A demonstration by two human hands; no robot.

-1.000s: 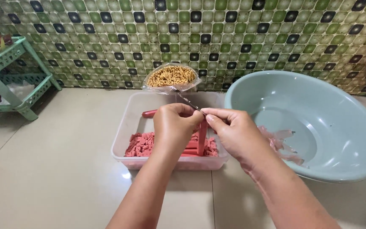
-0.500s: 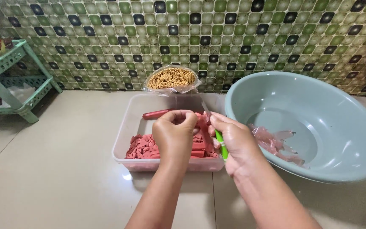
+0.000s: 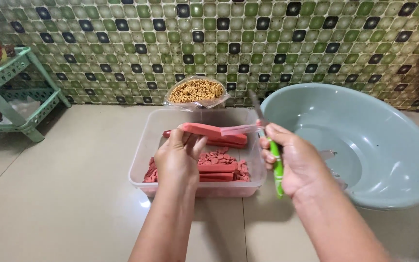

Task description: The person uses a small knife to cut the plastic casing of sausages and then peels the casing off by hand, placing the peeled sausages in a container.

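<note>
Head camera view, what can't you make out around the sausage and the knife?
- Knife blade: motion-blurred; edge unclear.
- Sausage casing end: translucent; whether the right hand pinches it is unclear.
- Green handle: mostly hidden by fingers.
- Left hand hides part of the container.

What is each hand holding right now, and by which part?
The left hand holds a red sausage by its left end. The right hand grips a knife by its green handle, pinching the sausage's clear casing.
</note>
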